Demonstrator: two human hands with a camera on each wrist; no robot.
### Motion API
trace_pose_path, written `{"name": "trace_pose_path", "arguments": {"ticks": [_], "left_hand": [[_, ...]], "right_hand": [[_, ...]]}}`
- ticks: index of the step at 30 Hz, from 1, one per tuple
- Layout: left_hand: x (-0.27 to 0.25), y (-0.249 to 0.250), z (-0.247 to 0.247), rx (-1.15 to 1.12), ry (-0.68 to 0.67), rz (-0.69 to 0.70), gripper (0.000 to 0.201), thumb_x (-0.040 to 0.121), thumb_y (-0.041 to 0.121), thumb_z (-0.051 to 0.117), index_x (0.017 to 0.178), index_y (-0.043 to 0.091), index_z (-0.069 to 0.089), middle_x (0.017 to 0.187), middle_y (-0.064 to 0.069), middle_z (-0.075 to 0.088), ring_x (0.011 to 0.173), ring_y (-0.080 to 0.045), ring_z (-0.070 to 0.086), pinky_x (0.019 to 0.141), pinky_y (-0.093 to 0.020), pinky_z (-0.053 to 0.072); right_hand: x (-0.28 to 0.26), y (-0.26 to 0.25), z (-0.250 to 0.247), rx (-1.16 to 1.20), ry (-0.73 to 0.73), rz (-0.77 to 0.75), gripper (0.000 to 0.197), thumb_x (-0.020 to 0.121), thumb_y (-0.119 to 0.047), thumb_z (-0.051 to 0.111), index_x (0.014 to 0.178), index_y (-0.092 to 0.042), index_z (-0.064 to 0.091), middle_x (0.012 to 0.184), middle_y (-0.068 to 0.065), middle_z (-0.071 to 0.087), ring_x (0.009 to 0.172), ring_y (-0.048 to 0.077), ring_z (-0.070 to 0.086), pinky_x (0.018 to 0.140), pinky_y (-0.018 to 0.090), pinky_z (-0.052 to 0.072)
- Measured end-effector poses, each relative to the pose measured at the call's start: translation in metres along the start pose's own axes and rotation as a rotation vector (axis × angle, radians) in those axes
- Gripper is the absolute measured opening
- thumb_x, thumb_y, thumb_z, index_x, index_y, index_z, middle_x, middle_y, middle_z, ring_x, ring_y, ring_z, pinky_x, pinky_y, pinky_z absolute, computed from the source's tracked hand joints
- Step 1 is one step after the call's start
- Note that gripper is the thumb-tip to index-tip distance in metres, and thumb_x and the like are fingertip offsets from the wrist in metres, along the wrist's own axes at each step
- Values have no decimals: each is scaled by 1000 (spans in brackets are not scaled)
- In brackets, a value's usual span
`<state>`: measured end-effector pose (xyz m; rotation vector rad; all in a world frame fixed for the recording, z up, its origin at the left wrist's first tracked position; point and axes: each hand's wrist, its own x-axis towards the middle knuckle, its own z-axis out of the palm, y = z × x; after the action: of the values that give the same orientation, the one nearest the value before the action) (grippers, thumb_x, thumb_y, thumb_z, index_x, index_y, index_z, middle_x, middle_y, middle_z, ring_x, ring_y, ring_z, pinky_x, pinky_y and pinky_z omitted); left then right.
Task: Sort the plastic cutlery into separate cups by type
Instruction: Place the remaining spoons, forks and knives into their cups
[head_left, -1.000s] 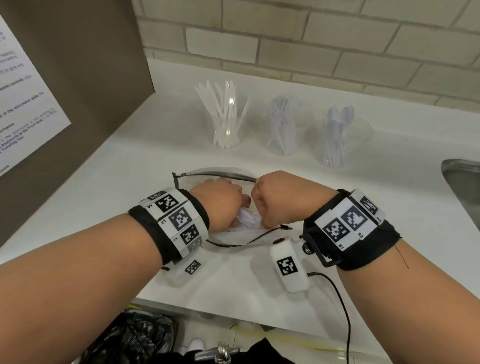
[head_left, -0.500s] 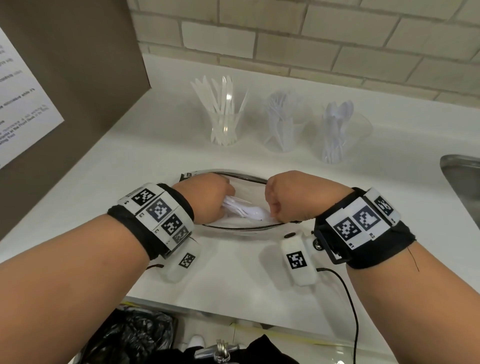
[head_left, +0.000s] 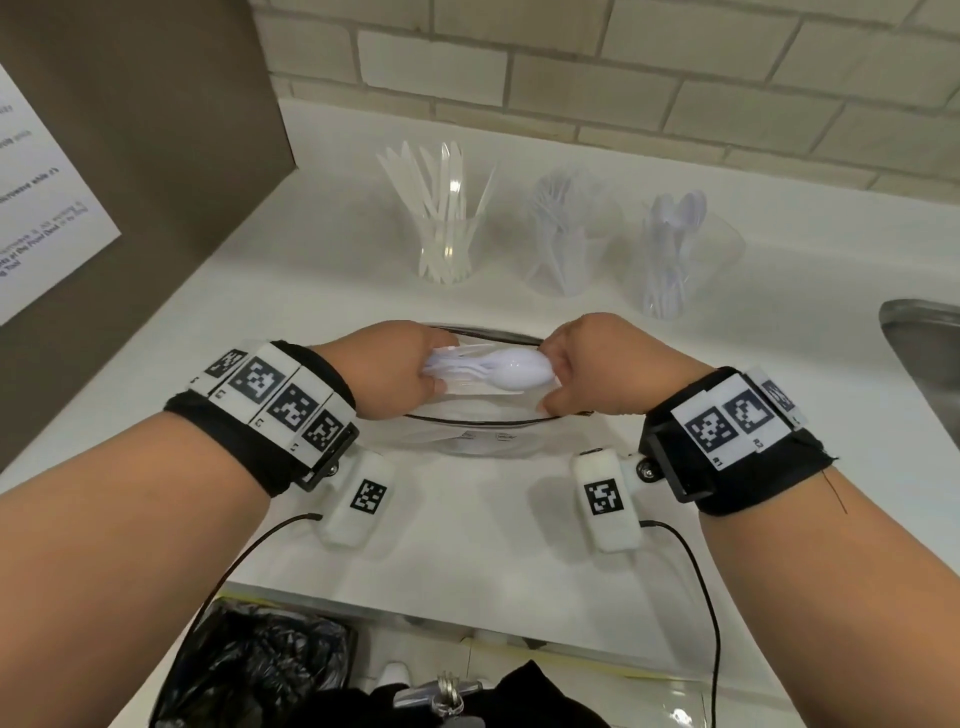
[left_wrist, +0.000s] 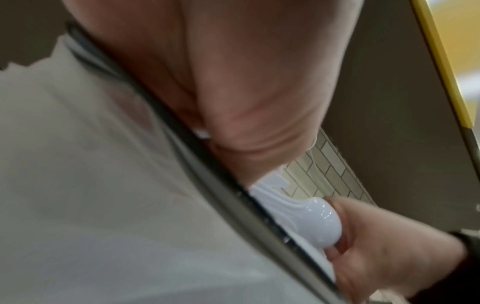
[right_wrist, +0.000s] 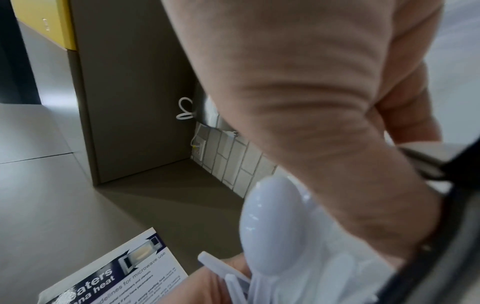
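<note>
Glossy white plastic spoons (head_left: 498, 370), bunched, gripped between left hand (head_left: 397, 371) and right hand (head_left: 592, 366)

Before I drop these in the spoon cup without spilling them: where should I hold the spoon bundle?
Probably grip the spoon bundle at the handles, from the left, where the left hand grips them; the stacked bowls beside the right hand look rounded and slippery.

Right wrist cam is mostly the right hand (right_wrist: 324, 102) up close, gripping a bunch of white plastic spoons (right_wrist: 275, 236) by their bowls, with a microwave notice sheet (right_wrist: 124, 273) bottom left and a tiled wall (right_wrist: 233, 164) behind.
</note>
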<state>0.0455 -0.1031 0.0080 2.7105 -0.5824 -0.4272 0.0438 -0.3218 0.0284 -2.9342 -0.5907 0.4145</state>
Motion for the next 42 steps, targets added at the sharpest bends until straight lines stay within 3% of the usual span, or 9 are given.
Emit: {"name": "trace_pose_path", "arguments": {"ticks": [6,11,15,19,27,31,36,39,42], "left_hand": [[-5,-1,-11,-230,131,25,18,92,23,60,102,8,57,84,-8,63,67,-16,51,61,-24,39],[-10,1,-15,-468,294,35,13,93,23,58,105,28,55,91,14,63,84,-2,58,73,-12,40],[-12,-2,-20,-728,333,59,10,94,23,58,100,20,64,92,7,68,85,4,64,80,-15,45],[-12,-6,-23,-1273,273,102,13,92,8,54,103,10,61,88,1,73,92,-16,68,88,-34,52],[-19,2,-37,-1608,314,149,34,98,3,39,84,11,68,74,-1,71,78,-15,71,75,-34,58],[-20,7,-41,-1636,337,141,21,99,6,39,96,9,59,76,0,70,81,-13,69,79,-31,56],[-22,6,-49,-1777,494,110,15,99,8,43,99,10,58,82,-1,63,82,-17,63,94,-47,51],[-24,7,-54,-1877,609,131,17,100,9,43,93,9,58,78,-1,63,75,-14,63,90,-42,54],[-21,11,-53,-1890,681,126,15,99,8,45,94,9,59,77,0,66,75,-12,65,81,-36,56]], "right_hand": [[2,11,14,493,93,60,40,70,-9,80,81,-18,43,98,-2,67,86,8,70,66,20,53],[1,-1,17,613,36,-19,38,77,-12,75,106,-25,54,98,-6,65,81,9,69,59,11,46],[2,-19,10,631,294,-64,42,75,-15,76,110,-24,57,91,-6,61,75,9,63,64,8,44],[5,-37,-1,623,460,-90,57,71,-25,80,121,-23,53,100,-7,58,86,6,57,73,9,45],[24,-73,-6,620,301,-175,97,59,-37,88,138,-16,35,109,-4,57,97,9,59,83,21,50],[28,-83,-10,607,262,-218,89,63,-27,86,135,-14,36,105,-9,54,91,8,58,74,18,51],[30,-73,-7,707,233,-113,75,61,-31,88,124,-24,47,100,-12,59,80,-2,59,65,6,45],[29,-67,1,1128,121,18,58,71,-3,79,121,-15,51,93,5,65,71,18,65,63,24,56],[29,-70,2,1567,-12,28,55,76,26,54,124,0,49,97,15,59,89,27,64,76,31,57]]}}
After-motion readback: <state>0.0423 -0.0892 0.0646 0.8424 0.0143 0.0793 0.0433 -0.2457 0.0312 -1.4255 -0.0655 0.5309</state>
